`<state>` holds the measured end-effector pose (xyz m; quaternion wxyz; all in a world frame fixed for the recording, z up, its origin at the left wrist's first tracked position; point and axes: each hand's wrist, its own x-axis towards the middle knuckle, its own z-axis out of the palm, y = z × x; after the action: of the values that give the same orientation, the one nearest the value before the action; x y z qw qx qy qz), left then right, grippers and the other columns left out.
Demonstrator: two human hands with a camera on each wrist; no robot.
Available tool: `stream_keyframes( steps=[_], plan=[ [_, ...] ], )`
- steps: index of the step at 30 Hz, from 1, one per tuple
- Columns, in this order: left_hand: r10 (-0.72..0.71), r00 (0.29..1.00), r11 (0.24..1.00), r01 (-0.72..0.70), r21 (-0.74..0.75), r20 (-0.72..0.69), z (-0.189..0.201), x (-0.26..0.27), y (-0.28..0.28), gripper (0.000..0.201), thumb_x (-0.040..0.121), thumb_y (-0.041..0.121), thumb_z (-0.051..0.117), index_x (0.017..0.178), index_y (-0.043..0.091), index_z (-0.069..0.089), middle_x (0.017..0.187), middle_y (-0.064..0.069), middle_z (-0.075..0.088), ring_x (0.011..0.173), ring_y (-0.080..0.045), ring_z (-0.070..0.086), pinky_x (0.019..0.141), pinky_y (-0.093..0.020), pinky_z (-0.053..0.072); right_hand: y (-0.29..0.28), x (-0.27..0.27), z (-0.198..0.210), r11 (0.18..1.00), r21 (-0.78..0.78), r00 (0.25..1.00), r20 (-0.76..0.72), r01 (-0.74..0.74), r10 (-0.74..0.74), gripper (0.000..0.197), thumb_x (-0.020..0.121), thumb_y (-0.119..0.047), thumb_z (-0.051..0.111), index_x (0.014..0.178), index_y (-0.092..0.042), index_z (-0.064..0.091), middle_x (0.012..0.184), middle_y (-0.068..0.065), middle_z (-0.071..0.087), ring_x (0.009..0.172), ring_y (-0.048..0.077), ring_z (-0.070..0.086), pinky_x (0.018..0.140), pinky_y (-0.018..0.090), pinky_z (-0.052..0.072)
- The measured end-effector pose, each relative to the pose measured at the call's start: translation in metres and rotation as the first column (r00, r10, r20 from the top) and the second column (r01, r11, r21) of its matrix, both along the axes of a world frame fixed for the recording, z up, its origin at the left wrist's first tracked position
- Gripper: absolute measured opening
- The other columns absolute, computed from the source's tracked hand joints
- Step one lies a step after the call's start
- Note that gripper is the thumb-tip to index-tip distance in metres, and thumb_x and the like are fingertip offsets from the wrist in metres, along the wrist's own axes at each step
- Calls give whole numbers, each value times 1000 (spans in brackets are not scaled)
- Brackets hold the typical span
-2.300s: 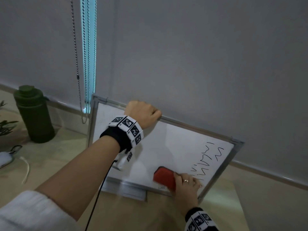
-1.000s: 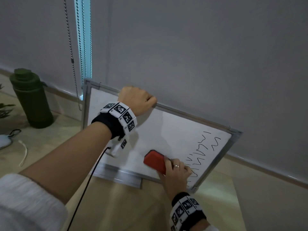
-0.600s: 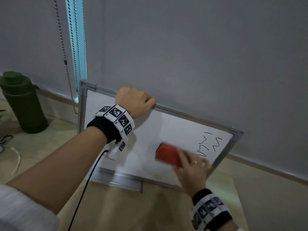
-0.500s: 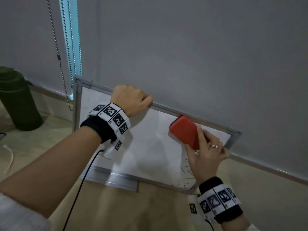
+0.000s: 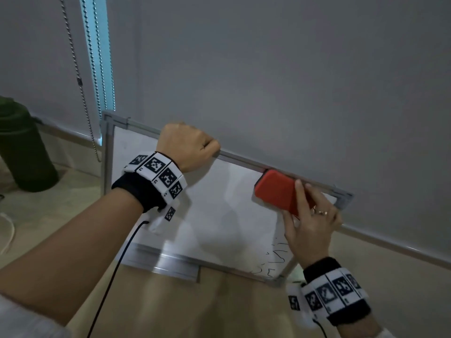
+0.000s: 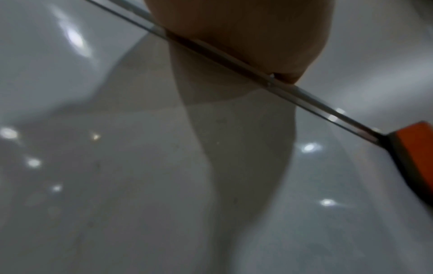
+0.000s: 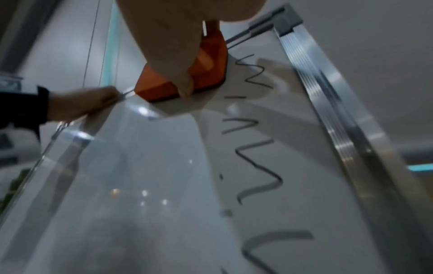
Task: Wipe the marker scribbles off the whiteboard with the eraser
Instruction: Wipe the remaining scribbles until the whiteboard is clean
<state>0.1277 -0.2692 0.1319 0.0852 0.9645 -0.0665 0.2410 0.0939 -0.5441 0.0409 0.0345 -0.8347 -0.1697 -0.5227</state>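
While the left hand [image 5: 186, 148] curls its fingers [image 5: 210, 145] over the top rail of the aluminium-framed white whiteboard [image 5: 219, 215], holding it tilted back against the grey roller blind [image 5: 292, 81], the right hand [image 5: 310, 230] reaches up with wrist low and fingers pointing toward the board's upper right corner. Its fingers are wrapped round the red rectangular eraser [image 5: 278, 191], thumb along the near side, and the eraser's dark felt face lies flat on the board, touching the top rail (the right wrist view shows this best). Black marker scribbles [image 7: 255, 152] run down the board's right side, just beside the eraser and below it. Both wrists wear black bands with checkered white tags. On the pale wooden bench [image 5: 219, 308] stands a dark green bottle [image 5: 22, 147], well apart at the left; whether it holds anything cannot be told.
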Motion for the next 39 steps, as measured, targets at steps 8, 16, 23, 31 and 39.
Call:
stream_keyframes(
  steps=[8, 16, 23, 31, 39],
  plan=[
    [17, 999, 1000, -17, -15, 31, -2, 0, 0, 82, 62, 48, 1, 80, 11, 72, 77, -16, 71, 77, -32, 63, 56, -26, 22, -10, -19, -55, 977, -192, 995, -66, -91, 79, 43, 95, -31, 45, 134, -17, 37, 121, 6, 44, 105, 23, 45, 87, 37, 33],
    [3, 999, 999, -2, -46, 33, -2, -8, 2, 81, 60, 50, 3, 81, 18, 74, 81, -16, 72, 81, -34, 62, 61, -26, 27, -4, -14, -24, 997, 74, 999, -42, -24, 27, 48, 85, -19, 52, 131, -10, 44, 128, 12, 42, 116, 30, 42, 104, 33, 26],
    [8, 999, 999, -6, -38, 51, -1, -11, 1, 72, 69, 47, 11, 78, 15, 75, 77, -17, 72, 78, -34, 62, 60, -26, 23, -13, -17, 0, 989, -145, 999, 10, -40, 42, 46, 84, -13, 51, 129, -13, 47, 127, 10, 43, 117, 29, 43, 95, 44, 33],
    [6, 998, 1000, -6, -5, 70, -3, -12, 1, 76, 66, 48, 7, 77, 15, 75, 74, -15, 72, 76, -33, 62, 60, -26, 23, -3, -19, -21, 995, -47, 994, -57, -92, 89, 48, 84, -16, 55, 131, -10, 45, 129, 10, 42, 115, 30, 43, 100, 42, 37],
    [-8, 997, 1000, 10, -25, 71, -3, -18, 2, 74, 68, 49, 10, 68, 9, 72, 70, -21, 71, 73, -37, 64, 57, -27, 24, -17, -19, -3, 991, -131, 999, 46, -21, 27, 41, 89, -30, 51, 128, -16, 47, 125, 4, 45, 112, 22, 45, 102, 39, 23]
  ],
)
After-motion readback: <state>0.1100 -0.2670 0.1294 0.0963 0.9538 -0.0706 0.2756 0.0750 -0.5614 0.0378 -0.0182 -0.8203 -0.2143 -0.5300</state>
